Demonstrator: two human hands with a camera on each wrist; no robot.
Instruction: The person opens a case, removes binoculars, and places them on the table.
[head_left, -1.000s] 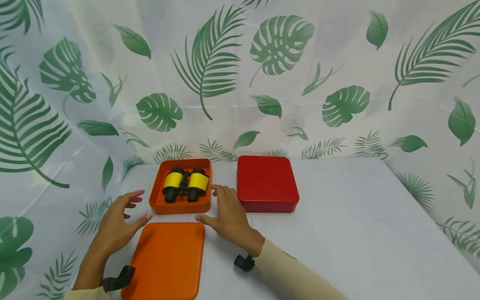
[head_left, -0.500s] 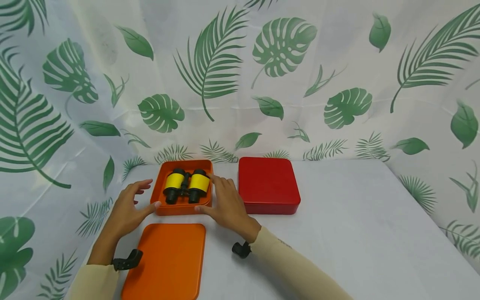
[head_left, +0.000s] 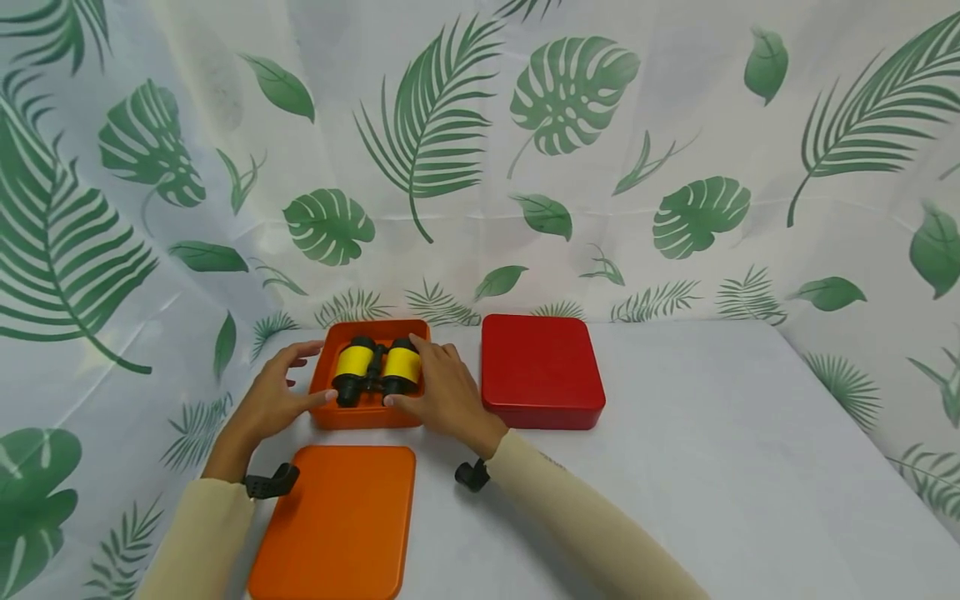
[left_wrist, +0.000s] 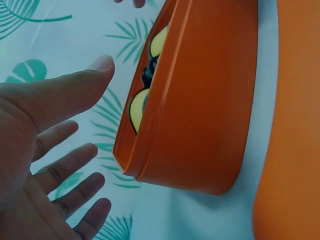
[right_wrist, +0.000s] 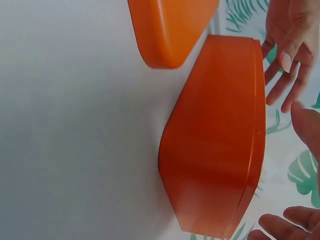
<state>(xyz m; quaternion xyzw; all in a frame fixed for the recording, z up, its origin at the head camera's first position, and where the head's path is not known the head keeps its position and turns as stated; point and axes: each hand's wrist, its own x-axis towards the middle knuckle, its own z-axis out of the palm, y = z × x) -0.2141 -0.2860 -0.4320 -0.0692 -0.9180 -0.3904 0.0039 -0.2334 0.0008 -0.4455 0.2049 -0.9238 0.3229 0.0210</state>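
Observation:
Yellow-and-black binoculars lie inside an orange box at the back left of the table. My left hand is at the box's left side, thumb and fingers spread apart; the left wrist view shows the palm and thumb beside the box wall, holding nothing. From the right, my right hand reaches over the box rim, its fingertips and thumb overlapping the right barrel in the head view. Seen from the right wrist, its thumb and fingers stay well apart above the box. An orange lid lies flat in front.
To the right of the orange box stands a closed red box. A white cloth covers the table, and a leaf-printed curtain hangs behind and along both sides.
Both hands have moved forward to the box: the left has come up and right to its left side, the right now reaches over the binoculars. Box and lid have stayed put.

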